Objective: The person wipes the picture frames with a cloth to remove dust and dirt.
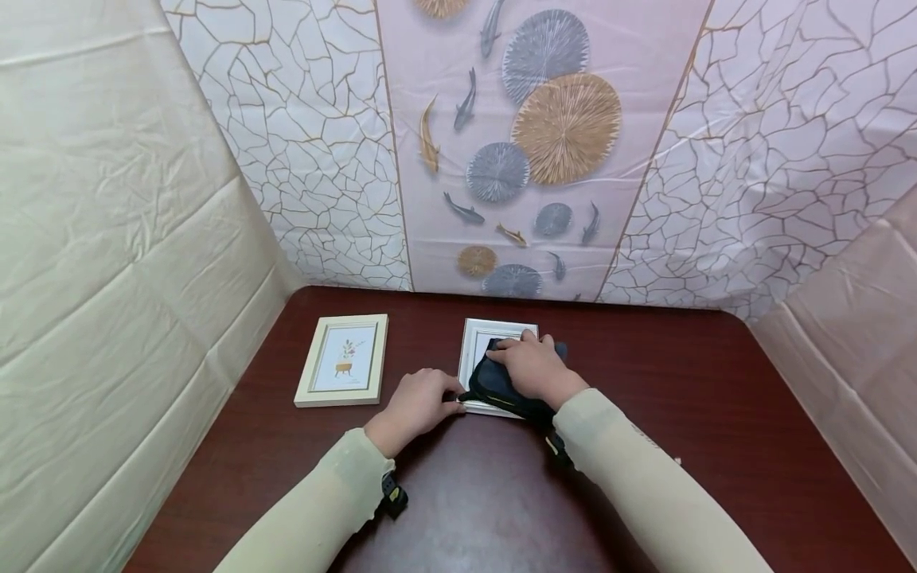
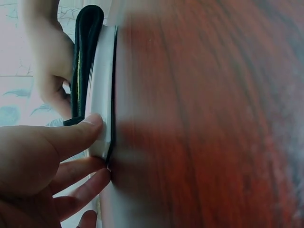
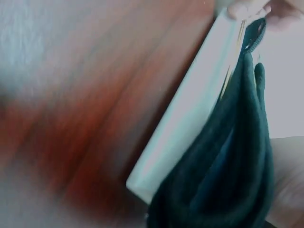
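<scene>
A white picture frame with a silvery edge point(image 1: 469, 344) lies flat on the table. My left hand point(image 1: 423, 400) pinches its near left corner, thumb on top and fingertips at the side and lower edge, as the left wrist view shows. Over the frame, my right hand point(image 1: 533, 368) holds a folded dark cloth point(image 1: 494, 380) with a thin yellow line along its edge. This cloth covers most of the picture and overhangs the frame's near edge. In the right wrist view its loose folds point(image 3: 228, 156) hang beside the frame's pale side point(image 3: 175, 123).
A cream picture frame point(image 1: 304, 382) with a plant-pot print lies to the left on the dark red wooden table point(image 1: 702, 382). Patterned fabric point(image 1: 458, 270) hangs behind the table's back edge, and pale padded walls point(image 1: 143, 239) stand on both sides.
</scene>
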`<state>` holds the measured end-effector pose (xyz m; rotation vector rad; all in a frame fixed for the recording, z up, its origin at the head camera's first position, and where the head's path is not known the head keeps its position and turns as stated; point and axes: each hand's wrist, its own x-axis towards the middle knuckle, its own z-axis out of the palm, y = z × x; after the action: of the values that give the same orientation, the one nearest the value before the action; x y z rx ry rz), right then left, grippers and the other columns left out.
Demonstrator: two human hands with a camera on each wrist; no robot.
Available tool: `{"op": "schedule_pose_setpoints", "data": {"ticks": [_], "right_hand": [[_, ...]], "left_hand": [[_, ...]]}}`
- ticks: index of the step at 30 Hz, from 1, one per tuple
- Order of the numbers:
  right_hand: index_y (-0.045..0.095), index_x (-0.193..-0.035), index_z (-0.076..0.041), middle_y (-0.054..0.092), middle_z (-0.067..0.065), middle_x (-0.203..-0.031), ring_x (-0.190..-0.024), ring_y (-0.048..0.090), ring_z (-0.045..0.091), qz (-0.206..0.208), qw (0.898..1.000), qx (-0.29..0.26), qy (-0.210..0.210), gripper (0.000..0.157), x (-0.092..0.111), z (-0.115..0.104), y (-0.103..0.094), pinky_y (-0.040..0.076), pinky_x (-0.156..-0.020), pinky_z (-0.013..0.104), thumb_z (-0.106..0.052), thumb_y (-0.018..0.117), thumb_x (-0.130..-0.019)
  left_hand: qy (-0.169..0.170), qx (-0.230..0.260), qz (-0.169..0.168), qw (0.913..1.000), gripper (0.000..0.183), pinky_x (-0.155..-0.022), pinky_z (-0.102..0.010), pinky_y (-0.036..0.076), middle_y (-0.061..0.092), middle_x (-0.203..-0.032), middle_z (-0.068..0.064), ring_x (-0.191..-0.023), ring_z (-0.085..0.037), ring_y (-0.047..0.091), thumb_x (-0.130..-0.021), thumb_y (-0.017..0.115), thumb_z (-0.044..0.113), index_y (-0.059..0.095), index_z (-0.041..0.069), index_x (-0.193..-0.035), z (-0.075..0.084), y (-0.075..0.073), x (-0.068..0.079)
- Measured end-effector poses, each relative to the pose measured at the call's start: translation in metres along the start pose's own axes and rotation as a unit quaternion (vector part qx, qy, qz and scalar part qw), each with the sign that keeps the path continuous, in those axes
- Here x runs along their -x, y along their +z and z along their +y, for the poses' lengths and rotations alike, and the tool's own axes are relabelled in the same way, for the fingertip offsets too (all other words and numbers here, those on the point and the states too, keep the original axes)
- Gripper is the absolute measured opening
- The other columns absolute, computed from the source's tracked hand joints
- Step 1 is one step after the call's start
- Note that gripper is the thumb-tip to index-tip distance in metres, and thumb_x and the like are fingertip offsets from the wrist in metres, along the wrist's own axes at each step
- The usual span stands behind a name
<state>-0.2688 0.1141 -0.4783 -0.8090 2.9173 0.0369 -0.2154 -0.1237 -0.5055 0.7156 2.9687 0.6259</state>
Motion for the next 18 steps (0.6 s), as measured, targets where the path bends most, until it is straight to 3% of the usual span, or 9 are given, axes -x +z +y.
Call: {"op": "schedule_pose_setpoints", "data": {"ticks": [9, 18], "right_hand": [[0.065, -0.157, -0.031, 0.055, 0.004, -0.164, -0.12, 0.055, 0.038, 0.0, 0.999, 0.037, -0.034, 0.046, 0.012, -0.019, 0.0, 0.045, -0.095, 0.065, -0.014, 0.058, -0.115], [0.064, -0.157, -0.033, 0.056, 0.004, -0.163, -0.118, 0.055, 0.033, -0.002, 0.999, 0.048, -0.021, 0.048, 0.017, -0.001, -0.001, 0.043, -0.086, 0.056, -0.013, 0.055, -0.115]], "left_hand": [[-0.005, -0.004, -0.002, 1.0, 0.01, -0.089, -0.052, 0.059, 0.08, -0.107, 0.004, -0.104, -0.024, 0.073, -0.1, 0.084, 0.023, 0.087, 0.023, -0.11, 0.004, -0.001, 0.0], [-0.008, 0.012, -0.001, 0.9999, 0.012, -0.091, -0.048, 0.059, 0.081, -0.106, 0.006, -0.104, -0.021, 0.073, -0.099, 0.086, 0.023, 0.089, 0.025, -0.111, 0.002, 0.002, 0.0]]}}
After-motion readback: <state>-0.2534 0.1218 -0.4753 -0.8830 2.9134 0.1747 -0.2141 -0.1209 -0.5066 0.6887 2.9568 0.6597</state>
